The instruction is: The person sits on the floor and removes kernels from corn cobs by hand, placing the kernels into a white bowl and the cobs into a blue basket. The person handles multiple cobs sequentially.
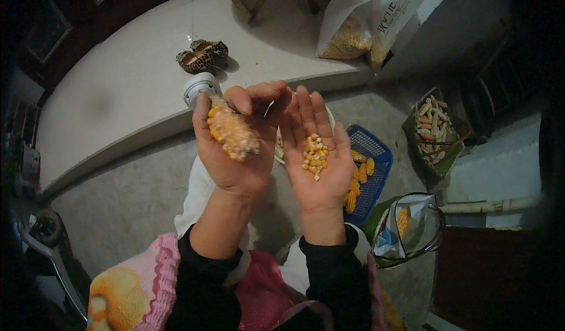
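My left hand grips a partly shelled corn cob, blurred, with yellow kernels left along one side. Beside it, my right hand is palm up, its fingers extended, and cradles a small pile of loose corn kernels. The two hands are close together, the left fingers near the right fingertips. Behind them shows part of a pale round rim; the hands hide most of it. A white cylindrical plastic object lies just beyond my left thumb.
Right of my hands, a blue plastic basket holds corn ears. Farther right are a bag of cobs and a bag with kernels. Leopard-print shoes, clear grain bags and wooden legs stand on the raised ledge.
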`<state>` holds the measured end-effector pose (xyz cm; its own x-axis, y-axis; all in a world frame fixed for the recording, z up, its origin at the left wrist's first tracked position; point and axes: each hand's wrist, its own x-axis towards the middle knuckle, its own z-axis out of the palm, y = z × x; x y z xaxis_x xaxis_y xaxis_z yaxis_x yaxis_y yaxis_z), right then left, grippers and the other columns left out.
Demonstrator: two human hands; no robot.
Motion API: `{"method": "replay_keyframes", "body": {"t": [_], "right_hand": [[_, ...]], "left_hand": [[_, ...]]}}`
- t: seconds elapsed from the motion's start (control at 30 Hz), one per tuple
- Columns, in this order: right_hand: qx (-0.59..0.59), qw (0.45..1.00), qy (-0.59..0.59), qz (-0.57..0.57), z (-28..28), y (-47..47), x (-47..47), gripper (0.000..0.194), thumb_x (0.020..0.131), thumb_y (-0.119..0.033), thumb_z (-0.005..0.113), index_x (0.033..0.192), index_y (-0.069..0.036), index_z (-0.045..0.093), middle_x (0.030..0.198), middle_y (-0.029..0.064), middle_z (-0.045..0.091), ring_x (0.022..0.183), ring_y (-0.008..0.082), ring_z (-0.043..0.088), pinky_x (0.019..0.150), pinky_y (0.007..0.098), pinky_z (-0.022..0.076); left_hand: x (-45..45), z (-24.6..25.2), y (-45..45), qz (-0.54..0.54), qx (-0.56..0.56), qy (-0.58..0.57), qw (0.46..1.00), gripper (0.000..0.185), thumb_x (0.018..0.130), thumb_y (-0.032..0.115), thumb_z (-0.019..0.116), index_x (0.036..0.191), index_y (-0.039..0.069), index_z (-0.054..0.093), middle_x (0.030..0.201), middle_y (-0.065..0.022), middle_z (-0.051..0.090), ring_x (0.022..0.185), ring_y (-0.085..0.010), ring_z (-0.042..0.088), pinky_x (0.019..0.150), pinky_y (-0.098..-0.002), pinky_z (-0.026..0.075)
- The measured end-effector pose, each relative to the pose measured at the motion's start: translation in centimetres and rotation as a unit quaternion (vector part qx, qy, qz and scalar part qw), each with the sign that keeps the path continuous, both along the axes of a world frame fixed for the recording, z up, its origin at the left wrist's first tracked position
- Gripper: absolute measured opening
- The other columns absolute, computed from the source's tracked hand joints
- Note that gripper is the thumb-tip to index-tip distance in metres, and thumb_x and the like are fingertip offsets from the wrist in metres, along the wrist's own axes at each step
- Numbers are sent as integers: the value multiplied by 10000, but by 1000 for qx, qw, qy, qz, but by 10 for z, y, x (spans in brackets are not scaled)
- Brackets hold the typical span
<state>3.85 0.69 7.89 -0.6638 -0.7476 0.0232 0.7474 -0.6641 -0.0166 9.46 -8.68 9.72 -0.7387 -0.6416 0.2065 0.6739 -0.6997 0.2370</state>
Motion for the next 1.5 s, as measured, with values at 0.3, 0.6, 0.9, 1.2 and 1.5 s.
{"method": "replay_keyframes", "body": {"t": [0.3,0.6,0.9,1.2,1.5], "right_hand": [[-17,995,101,-2,-6,1,-2,490,936,-298,245,1282,15,395,1361,186,350,1275,306,318,1074,417,244],[-67,977,-199,23,-45,-2,-4,306,919,-234,415,1172,-77,487,1106,56,567,1081,221,489,996,369,349],[255,965,-53,-39,-27,2,-4,351,945,-280,347,1204,-59,431,1180,109,491,1056,199,504,895,347,427],[112,993,-37,14,-38,5,-6,266,883,-233,530,1101,-84,491,789,-10,510,694,77,500,615,228,437],[211,977,41,18,-17,20,-14,332,941,-390,384,696,-170,429,460,-70,283,304,53,202,280,198,171]], "left_hand": [[0,4,16,-248,119,99,956,434,906,404,353,781,30,533,954,-168,599,1030,-279,520,980,-392,363],[-25,-14,37,-121,-75,-109,984,465,938,329,317,672,-17,479,1027,-290,563,1075,-387,502,940,-418,414],[-32,-26,44,-130,-39,-95,986,501,921,401,308,611,34,450,1066,-277,563,1101,-357,481,981,-386,344],[-19,-13,34,-154,-3,-6,988,475,905,424,348,586,79,410,753,-123,523,959,-302,533,839,-386,445],[-7,-12,15,-148,102,-4,984,453,903,447,350,639,85,422,633,-74,447,705,-209,531,600,-281,442]]}}
